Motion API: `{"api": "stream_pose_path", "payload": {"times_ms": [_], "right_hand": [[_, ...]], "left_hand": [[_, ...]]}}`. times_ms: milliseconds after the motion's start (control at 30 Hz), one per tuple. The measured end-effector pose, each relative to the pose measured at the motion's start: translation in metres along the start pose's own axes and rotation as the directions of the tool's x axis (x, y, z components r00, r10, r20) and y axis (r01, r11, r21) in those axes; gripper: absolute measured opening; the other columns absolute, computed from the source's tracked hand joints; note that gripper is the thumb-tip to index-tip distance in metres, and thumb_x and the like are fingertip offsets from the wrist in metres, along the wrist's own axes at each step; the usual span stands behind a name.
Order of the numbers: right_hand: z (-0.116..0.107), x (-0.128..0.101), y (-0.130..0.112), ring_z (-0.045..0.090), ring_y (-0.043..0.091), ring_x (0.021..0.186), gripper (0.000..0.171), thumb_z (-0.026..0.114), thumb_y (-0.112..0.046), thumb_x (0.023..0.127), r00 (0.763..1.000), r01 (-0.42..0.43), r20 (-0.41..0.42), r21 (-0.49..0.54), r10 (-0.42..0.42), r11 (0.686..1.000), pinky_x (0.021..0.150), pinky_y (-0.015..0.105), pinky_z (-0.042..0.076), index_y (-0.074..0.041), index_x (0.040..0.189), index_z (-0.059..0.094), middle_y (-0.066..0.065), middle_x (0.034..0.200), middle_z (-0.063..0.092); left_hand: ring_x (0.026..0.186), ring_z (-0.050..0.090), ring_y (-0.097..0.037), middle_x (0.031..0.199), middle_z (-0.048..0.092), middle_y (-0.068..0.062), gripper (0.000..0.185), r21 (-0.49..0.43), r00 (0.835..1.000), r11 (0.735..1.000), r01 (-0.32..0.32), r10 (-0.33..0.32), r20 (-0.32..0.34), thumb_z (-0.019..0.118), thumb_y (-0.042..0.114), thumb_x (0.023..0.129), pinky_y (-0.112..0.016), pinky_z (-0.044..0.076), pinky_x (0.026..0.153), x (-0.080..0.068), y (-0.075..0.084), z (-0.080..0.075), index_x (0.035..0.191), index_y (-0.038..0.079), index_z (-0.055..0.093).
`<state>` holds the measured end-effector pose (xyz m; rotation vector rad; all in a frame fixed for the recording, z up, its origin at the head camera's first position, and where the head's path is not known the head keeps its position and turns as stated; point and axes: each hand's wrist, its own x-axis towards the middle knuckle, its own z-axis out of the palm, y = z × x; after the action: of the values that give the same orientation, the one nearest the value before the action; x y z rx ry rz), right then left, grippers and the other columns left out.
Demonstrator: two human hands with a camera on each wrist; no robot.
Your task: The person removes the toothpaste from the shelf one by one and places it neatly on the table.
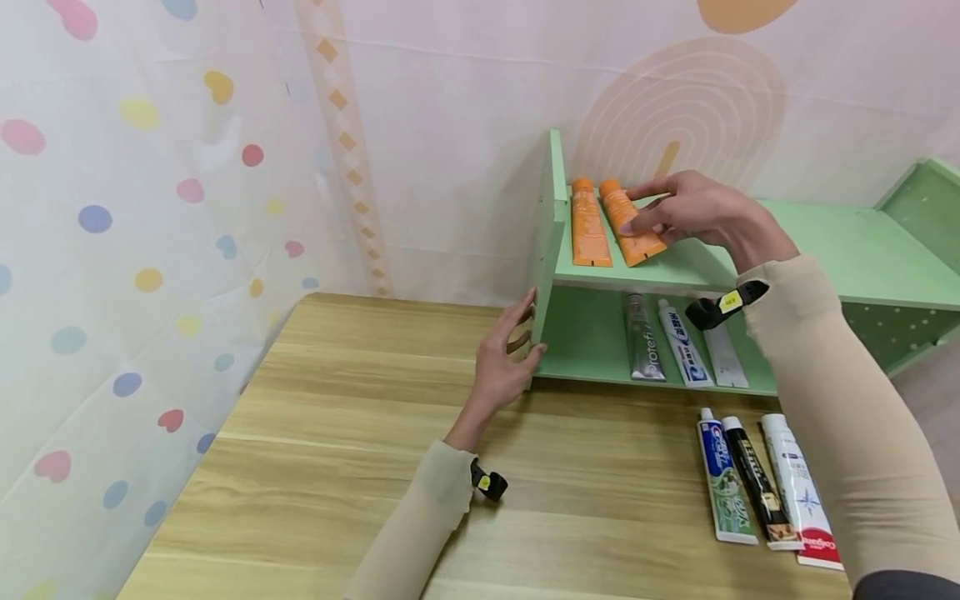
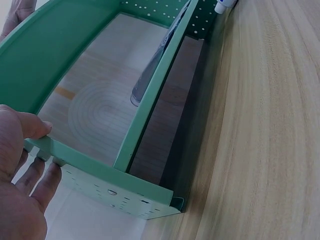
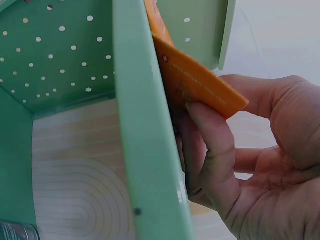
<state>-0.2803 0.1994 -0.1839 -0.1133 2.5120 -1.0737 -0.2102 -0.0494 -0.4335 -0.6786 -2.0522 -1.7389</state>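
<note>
One orange tube (image 1: 619,213), right of its twin (image 1: 590,227) on the upper level of the green shelf (image 1: 825,235), at left, is pinched near its flat end by the right hand (image 1: 686,208); the left hand (image 1: 504,362) grips the side panel (image 1: 549,267). Probably light, soft and smooth, it suits holding by the stiffer crimp.

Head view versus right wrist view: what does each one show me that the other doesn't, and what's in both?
Only the head view: the left hand gripping the shelf's side panel, and the wooden tabletop with the Crest tube, black tube and Colgate tube on it.

Only the right wrist view: a small white cross and fine lettering on the orange tube.

Both: the right hand pinching that tube, the green shelf, and the backdrop's arched pattern.
</note>
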Motion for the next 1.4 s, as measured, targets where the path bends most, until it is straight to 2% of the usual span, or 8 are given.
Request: {"api": "stream_pose_path", "payload": {"times_ms": [100, 267, 433, 767, 1067, 1233, 1400], "right_hand": [[-0.001, -0.001, 0.001, 0.061, 0.005, 0.093, 0.082, 0.073, -0.029, 0.096, 1.0, 0.014, -0.002, 0.012, -0.014, 1.0, 0.076, 0.02, 0.058, -0.016, 0.163, 0.029, 0.012, 0.151, 0.044], [0.001, -0.007, 0.012, 0.061, 0.009, 0.098, 0.081, 0.073, -0.028, 0.096, 0.998, 0.044, -0.049, 0.023, -0.043, 0.999, 0.078, 0.021, 0.059, -0.017, 0.163, 0.029, 0.013, 0.147, 0.045], [0.001, -0.017, 0.023, 0.059, 0.01, 0.1, 0.081, 0.073, -0.028, 0.095, 0.993, 0.05, -0.112, 0.032, -0.046, 0.998, 0.078, 0.021, 0.058, -0.018, 0.163, 0.03, 0.01, 0.142, 0.045], [0.004, -0.027, 0.031, 0.056, 0.016, 0.111, 0.082, 0.073, -0.031, 0.095, 0.975, 0.098, -0.203, 0.033, -0.089, 0.995, 0.076, 0.021, 0.058, -0.023, 0.164, 0.028, 0.012, 0.152, 0.042], [0.014, -0.038, 0.031, 0.057, 0.016, 0.107, 0.077, 0.071, -0.027, 0.097, 0.956, 0.157, -0.256, 0.04, -0.142, 0.987, 0.072, 0.022, 0.058, -0.025, 0.163, 0.031, 0.014, 0.151, 0.043], [0.02, -0.042, 0.032, 0.061, 0.014, 0.099, 0.077, 0.071, -0.024, 0.097, 0.946, 0.174, -0.285, 0.033, -0.157, 0.984, 0.069, 0.023, 0.058, -0.027, 0.162, 0.031, 0.012, 0.145, 0.047], [0.026, -0.047, 0.035, 0.062, 0.013, 0.096, 0.078, 0.072, -0.024, 0.097, 0.935, 0.194, -0.306, 0.018, -0.179, 0.981, 0.07, 0.022, 0.058, -0.027, 0.163, 0.031, 0.012, 0.144, 0.048]], "left_hand": [[0.139, 0.054, -0.029, 0.15, 0.053, -0.007, 0.083, 0.002, 1.0, 1.0, -0.007, 0.007, 0.005, 0.07, -0.011, 0.088, -0.043, 0.057, 0.103, 0.001, -0.003, 0.0, 0.158, 0.023, 0.042], [0.139, 0.053, -0.026, 0.151, 0.053, -0.003, 0.086, -0.012, 0.999, 1.0, 0.015, -0.015, 0.029, 0.07, -0.009, 0.089, -0.037, 0.055, 0.104, -0.001, -0.004, 0.002, 0.158, 0.032, 0.041], [0.14, 0.053, -0.026, 0.151, 0.053, -0.003, 0.085, -0.029, 0.999, 0.999, 0.02, -0.019, 0.048, 0.07, -0.009, 0.089, -0.036, 0.055, 0.104, -0.003, -0.004, 0.007, 0.158, 0.033, 0.041], [0.14, 0.053, -0.026, 0.15, 0.053, -0.003, 0.085, -0.018, 0.999, 1.0, 0.023, -0.023, 0.044, 0.069, -0.008, 0.089, -0.036, 0.055, 0.104, 0.0, -0.002, 0.006, 0.158, 0.033, 0.04], [0.139, 0.053, -0.028, 0.15, 0.054, -0.006, 0.082, -0.025, 1.0, 1.0, -0.005, 0.005, 0.022, 0.07, -0.011, 0.088, -0.044, 0.057, 0.102, 0.001, 0.002, 0.005, 0.157, 0.024, 0.043], [0.139, 0.053, -0.034, 0.149, 0.053, -0.013, 0.081, -0.029, 1.0, 1.0, 0.001, -0.001, 0.019, 0.07, -0.013, 0.088, -0.05, 0.056, 0.103, 0.002, 0.003, 0.005, 0.158, 0.017, 0.042], [0.14, 0.051, -0.041, 0.15, 0.051, -0.02, 0.079, -0.036, 1.0, 0.999, 0.016, -0.015, 0.019, 0.067, -0.016, 0.088, -0.056, 0.054, 0.103, 0.001, 0.015, 0.004, 0.157, 0.01, 0.041]]}}
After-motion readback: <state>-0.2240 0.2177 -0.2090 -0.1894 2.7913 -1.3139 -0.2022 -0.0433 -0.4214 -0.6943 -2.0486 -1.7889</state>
